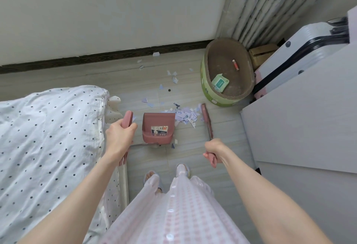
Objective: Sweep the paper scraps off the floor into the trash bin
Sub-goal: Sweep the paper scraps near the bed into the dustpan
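Note:
A pink dustpan [157,127] stands on the floor in front of me, its mouth facing a heap of pale paper scraps [186,115]. My left hand [119,133] grips the dustpan's pink handle top beside the bed. My right hand [215,150] is closed around the pink handle of a broom [207,121]. The broom head rests just right of the heap. More loose scraps [172,76] lie scattered toward the wall. No trash bin is clearly in sight.
A bed with a dotted white cover [48,137] fills the left. A green oval cardboard tub [228,73] holding a wipes pack sits at the back right, next to a suitcase [301,50] and a white cabinet [301,120]. My slippered feet [168,174] stand below the dustpan.

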`<state>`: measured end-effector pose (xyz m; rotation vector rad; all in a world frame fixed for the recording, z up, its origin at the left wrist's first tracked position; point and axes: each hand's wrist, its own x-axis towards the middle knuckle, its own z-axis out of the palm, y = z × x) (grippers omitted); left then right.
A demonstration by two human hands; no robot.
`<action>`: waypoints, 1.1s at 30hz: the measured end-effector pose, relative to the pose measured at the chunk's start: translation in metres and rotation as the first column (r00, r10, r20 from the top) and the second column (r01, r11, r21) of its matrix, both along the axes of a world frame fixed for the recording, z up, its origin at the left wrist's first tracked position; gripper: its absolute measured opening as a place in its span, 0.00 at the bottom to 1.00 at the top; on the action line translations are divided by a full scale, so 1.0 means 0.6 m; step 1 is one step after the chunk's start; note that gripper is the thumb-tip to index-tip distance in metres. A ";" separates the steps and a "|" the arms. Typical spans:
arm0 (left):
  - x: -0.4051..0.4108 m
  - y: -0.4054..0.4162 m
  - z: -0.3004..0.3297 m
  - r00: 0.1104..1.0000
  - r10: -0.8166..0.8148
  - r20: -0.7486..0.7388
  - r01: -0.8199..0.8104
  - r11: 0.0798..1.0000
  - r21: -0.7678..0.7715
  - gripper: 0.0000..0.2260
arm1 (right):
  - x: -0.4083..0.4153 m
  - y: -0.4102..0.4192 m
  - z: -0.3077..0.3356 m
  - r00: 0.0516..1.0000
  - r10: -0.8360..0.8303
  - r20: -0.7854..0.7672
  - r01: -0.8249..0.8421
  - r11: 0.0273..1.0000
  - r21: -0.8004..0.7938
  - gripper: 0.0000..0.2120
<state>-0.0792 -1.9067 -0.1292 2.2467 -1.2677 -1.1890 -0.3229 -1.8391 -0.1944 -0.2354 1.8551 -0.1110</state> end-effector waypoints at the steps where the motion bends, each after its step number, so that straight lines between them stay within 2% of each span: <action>1: 0.004 0.000 0.001 1.000 0.000 0.000 0.000 1.000 -0.001 0.08 | 0.001 -0.003 0.005 1.000 0.003 0.002 -0.003 1.000 -0.011 0.16; 7: 0.029 0.007 0.009 1.000 0.021 -0.020 -0.022 0.999 -0.039 0.07 | -0.009 -0.008 0.035 0.999 0.001 -0.036 -0.004 0.998 -0.057 0.18; 10: 0.037 0.013 0.013 0.996 0.083 -0.042 -0.086 0.994 -0.073 0.08 | -0.004 0.001 0.045 0.999 -0.020 -0.034 0.017 0.996 -0.085 0.18; 15: 0.046 0.024 0.028 0.964 0.248 -0.092 -0.258 0.958 -0.124 0.09 | 0.002 0.010 0.054 0.944 -0.295 0.146 0.318 0.933 -0.171 0.13; 17: 0.047 0.027 0.032 0.947 0.297 -0.122 -0.313 0.937 -0.154 0.10 | 0.006 0.030 0.047 0.917 -0.347 0.196 0.378 0.914 -0.151 0.13; 19: 0.049 0.030 0.035 0.939 0.317 -0.134 -0.338 0.922 -0.186 0.11 | 0.010 0.055 0.035 0.953 -0.260 0.158 0.274 0.959 -0.076 0.11; 21: 0.050 0.031 0.036 0.936 0.319 -0.150 -0.346 0.914 -0.213 0.12 | 0.014 0.067 0.023 0.995 -0.078 0.062 0.078 0.997 0.001 0.12; 23: 0.053 0.029 0.036 0.939 0.305 -0.160 -0.337 0.911 -0.239 0.12 | 0.019 0.061 0.010 0.997 0.061 -0.042 -0.062 0.998 -0.024 0.15; 25: 0.055 0.025 0.038 0.945 0.286 -0.159 -0.320 0.912 -0.258 0.10 | 0.027 0.054 -0.001 0.982 0.154 -0.107 -0.160 0.986 -0.052 0.19; 28: 0.056 0.021 0.042 0.947 0.280 -0.156 -0.314 0.908 -0.277 0.10 | 0.035 0.064 -0.011 0.911 0.387 -0.144 -0.389 0.921 0.014 0.23; 33: 0.058 0.019 0.035 0.936 0.307 -0.174 -0.346 0.896 -0.277 0.15 | 0.034 0.065 -0.006 0.835 0.539 -0.113 -0.540 0.841 0.019 0.18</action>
